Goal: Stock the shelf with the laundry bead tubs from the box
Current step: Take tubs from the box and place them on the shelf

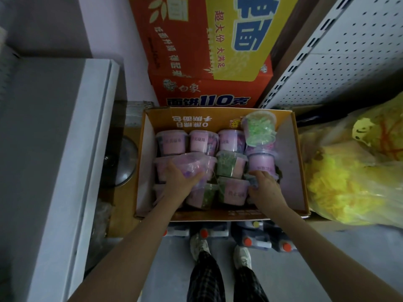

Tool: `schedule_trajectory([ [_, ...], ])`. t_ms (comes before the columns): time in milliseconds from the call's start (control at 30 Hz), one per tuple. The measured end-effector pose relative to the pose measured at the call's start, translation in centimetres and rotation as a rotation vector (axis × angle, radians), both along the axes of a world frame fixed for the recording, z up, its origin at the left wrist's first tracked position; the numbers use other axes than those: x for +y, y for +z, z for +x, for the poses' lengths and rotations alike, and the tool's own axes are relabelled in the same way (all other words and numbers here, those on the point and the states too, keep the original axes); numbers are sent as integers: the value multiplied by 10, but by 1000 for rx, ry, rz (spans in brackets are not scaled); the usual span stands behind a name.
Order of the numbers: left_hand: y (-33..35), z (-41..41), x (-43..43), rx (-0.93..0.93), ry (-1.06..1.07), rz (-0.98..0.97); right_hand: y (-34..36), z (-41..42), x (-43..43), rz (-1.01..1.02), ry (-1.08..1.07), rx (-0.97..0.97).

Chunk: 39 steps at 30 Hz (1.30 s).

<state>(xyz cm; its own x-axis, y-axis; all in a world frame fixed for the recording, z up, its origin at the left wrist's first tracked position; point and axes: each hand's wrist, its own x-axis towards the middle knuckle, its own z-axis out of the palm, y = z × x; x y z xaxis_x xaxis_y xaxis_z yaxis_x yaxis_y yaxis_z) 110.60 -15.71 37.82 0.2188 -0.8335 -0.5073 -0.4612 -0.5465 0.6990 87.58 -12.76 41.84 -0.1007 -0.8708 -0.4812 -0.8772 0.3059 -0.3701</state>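
Note:
An open orange cardboard box [148, 162] stands on the floor ahead of me, packed with several clear laundry bead tubs with pink labels. My left hand [182, 178] grips a tub of purple beads [196, 164], tilted and raised slightly above the rows. At the box's near right my right hand [265, 185] closes over the lid of another tub [251, 180]. A tub of green beads [259, 128] lies tipped on top at the far right corner. The white perforated shelf panel [340, 53] rises at the right.
A red and yellow noodle carton [209, 51] is stacked behind the box. A white cabinet [65, 149] runs along the left. A yellow plastic bag [353, 171] sits to the right. Jugs with orange caps [247, 241] and my shoes stand below the box.

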Motion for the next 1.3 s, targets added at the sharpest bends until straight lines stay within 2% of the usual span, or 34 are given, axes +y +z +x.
schedule_trajectory([
  [267, -11, 1, -11, 45, -156, -109, -3, -19, -17, -58, -50, 19],
  [367, -7, -1, -17, 5, -174, -149, -8, -27, -28, -60, -63, 21],
  [433, 3, -7, -26, -16, -151, -196, -10, -31, -38, -67, -72, 32],
  [633, 23, -25, -64, 77, -25, -286, -15, -32, -84, -191, -133, 34],
  [833, 14, -28, -78, 66, -52, -249, -32, -22, -134, -158, -329, 73],
  [967, 6, -23, -72, 33, -61, -221, -46, -18, -149, -143, -412, 2],
  [1067, 6, -18, -65, 31, -49, -221, -48, -17, -150, -204, -446, -28],
  [1300, 31, -10, -55, 14, 63, -230, -17, -10, -125, -362, -349, -143],
])
